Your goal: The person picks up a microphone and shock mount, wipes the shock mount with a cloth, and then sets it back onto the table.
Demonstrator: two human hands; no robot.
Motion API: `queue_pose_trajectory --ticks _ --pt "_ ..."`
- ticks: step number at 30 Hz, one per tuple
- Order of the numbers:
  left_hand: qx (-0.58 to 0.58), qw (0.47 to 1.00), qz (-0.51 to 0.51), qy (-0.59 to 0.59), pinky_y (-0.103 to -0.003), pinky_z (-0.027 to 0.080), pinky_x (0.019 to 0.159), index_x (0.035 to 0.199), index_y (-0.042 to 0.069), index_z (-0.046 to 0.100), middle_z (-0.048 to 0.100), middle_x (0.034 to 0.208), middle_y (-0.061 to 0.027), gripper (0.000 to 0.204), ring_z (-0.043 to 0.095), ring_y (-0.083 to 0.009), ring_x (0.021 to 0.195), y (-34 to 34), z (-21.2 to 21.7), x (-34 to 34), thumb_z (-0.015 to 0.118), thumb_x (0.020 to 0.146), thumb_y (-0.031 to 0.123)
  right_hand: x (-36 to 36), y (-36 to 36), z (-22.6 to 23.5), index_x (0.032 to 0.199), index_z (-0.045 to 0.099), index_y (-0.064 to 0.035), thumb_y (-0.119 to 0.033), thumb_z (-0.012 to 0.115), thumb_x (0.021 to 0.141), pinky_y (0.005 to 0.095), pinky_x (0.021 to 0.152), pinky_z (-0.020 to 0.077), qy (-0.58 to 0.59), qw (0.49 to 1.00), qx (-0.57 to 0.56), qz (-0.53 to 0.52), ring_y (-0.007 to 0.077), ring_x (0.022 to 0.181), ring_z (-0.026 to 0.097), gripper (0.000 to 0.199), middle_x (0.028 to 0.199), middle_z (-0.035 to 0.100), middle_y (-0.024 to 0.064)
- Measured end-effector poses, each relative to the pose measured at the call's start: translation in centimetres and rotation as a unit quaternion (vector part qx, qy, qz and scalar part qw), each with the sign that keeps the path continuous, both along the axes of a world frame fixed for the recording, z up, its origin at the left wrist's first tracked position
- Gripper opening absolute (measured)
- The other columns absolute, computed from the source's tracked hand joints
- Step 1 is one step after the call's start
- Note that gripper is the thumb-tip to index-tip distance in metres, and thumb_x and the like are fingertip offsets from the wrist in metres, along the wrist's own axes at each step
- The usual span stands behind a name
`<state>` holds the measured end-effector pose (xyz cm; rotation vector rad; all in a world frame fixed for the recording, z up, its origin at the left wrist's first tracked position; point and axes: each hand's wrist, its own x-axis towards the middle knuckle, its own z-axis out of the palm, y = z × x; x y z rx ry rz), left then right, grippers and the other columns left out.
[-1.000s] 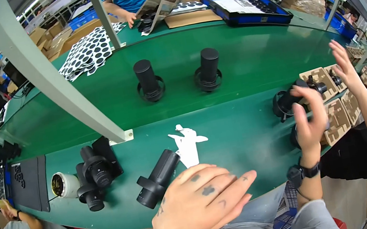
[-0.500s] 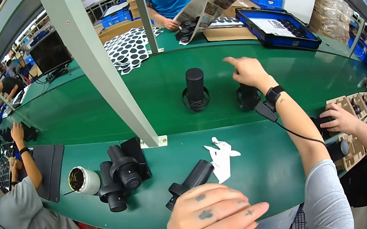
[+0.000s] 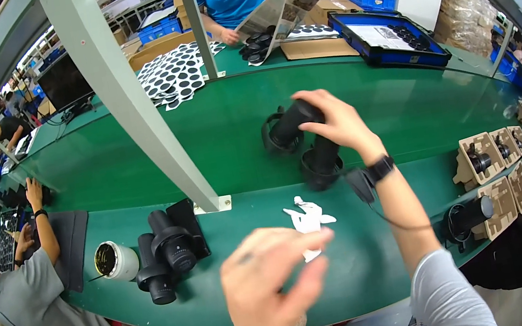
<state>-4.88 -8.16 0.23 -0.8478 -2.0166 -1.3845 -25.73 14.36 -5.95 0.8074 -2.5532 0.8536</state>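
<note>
Right hand is out over the far part of the green belt, fingers wrapped round a black monocular tube, tilted, its far end pointing left. Firm grasp, thumb side hidden behind the tube. Just below it a second black monocular stands on the belt, partly covered by the wrist and its black watch. Left hand hovers blurred near the front edge, fingers loosely spread, nothing in it that I can see; whatever lies under it is hidden. A white paper scrap lies just beyond that hand. Left along the front edge: a cluster of black scopes and a white cup. Toward the right edge, cardboard trays hold more black pieces, too small to read. A grey post cuts across the belt.
</note>
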Motion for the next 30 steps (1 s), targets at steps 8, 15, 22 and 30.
queue_pose_trajectory --ticks 8,15,22,30 --pt "0.154 0.957 0.123 -0.212 -0.028 0.055 0.067 0.129 0.002 0.049 0.052 0.121 -0.0149 0.059 0.062 -0.0204 0.091 4.6 0.3 -0.8 0.07 0.075 0.01 10.8 6.6 -0.3 0.133 0.036 -0.0075 -0.03 0.079 0.068 0.0311 0.075 0.0532 -0.038 0.799 -0.581 0.151 0.0235 0.094 0.057 0.081 0.113 0.05 0.0183" --pt "0.115 0.976 -0.028 -0.185 -0.025 0.053 0.07 0.12 -0.006 0.05 0.063 0.097 -0.0133 0.079 0.067 -0.0184 0.082 7.6 -0.5 1.5 0.085 0.06 0.034 11.8 7.2 -1.2 0.132 0.04 -0.014 -0.021 0.077 0.075 0.0374 0.065 0.0606 -0.089 0.667 -0.655 0.343 0.0265 0.08 0.063 0.068 0.111 0.049 0.019" --pt "0.083 0.984 -0.003 -0.158 -0.027 0.054 0.073 0.121 -0.004 0.047 0.063 0.1 -0.0133 0.08 0.067 -0.0198 0.085 8.9 -0.9 1.2 0.085 0.056 0.023 12.1 7.0 -1.2 0.137 0.036 -0.0119 -0.021 0.076 0.074 0.035 0.063 0.0591 -0.129 0.636 -0.686 0.329 0.0262 0.08 0.062 0.075 0.11 0.048 0.0202" --pt "-0.021 0.996 0.029 -0.078 -0.029 0.055 0.069 0.116 0.001 0.054 0.059 0.102 -0.0136 0.073 0.064 -0.0198 0.086 9.2 -0.5 1.4 0.083 0.05 0.014 12.9 7.2 0.0 0.138 0.03 -0.0038 -0.025 0.078 0.069 0.0281 0.064 0.0584 -0.143 0.659 -0.692 0.258 0.0188 0.079 0.061 0.087 0.106 0.051 0.0189"
